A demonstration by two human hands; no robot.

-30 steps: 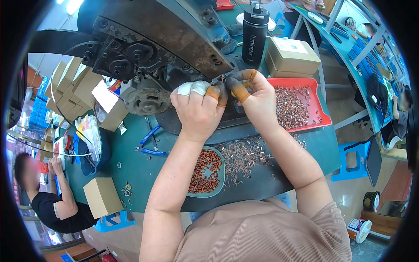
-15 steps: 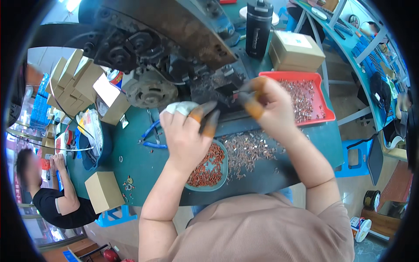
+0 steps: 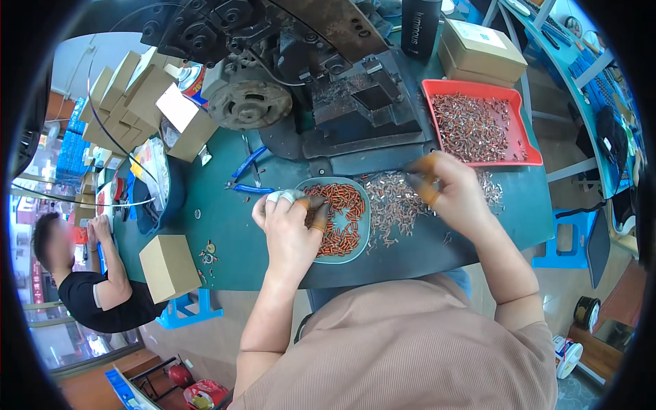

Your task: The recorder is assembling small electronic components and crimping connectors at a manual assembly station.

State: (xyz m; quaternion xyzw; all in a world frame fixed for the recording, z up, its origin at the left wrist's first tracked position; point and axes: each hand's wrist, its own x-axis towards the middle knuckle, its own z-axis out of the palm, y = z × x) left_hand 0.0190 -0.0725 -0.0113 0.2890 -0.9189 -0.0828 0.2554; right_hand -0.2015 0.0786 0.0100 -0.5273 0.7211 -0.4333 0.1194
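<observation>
My left hand [image 3: 287, 229] is over a pale green bowl [image 3: 367, 225] of small orange-brown cylindrical pieces [image 3: 339, 241]. Its thumb and forefinger, in dark-tipped orange finger covers, come together among the pieces; whatever is between them is too small to make out. White wrapping covers other fingers. Above a loose heap of small silvery-brown metal pieces [image 3: 393, 205] hangs my right hand [image 3: 451, 188], its covered thumb and forefinger closed toward each other. I cannot make out anything between those tips. Beyond both hands stands a dark, oily press-like machine [image 3: 362, 96].
A red tray [image 3: 533, 162] of small metal parts lies at right, near cardboard boxes [image 3: 482, 55] and a black tumbler [image 3: 420, 27]. Blue-handled pliers [image 3: 249, 164] lie left of the machine. Farther left are a blue bin [image 3: 174, 195], a carton [image 3: 167, 266] and another person [image 3: 102, 287].
My left hand has come down and back from the machine to the bowl. My right hand has drawn back from the machine to above the loose metal pieces. The view has shifted.
</observation>
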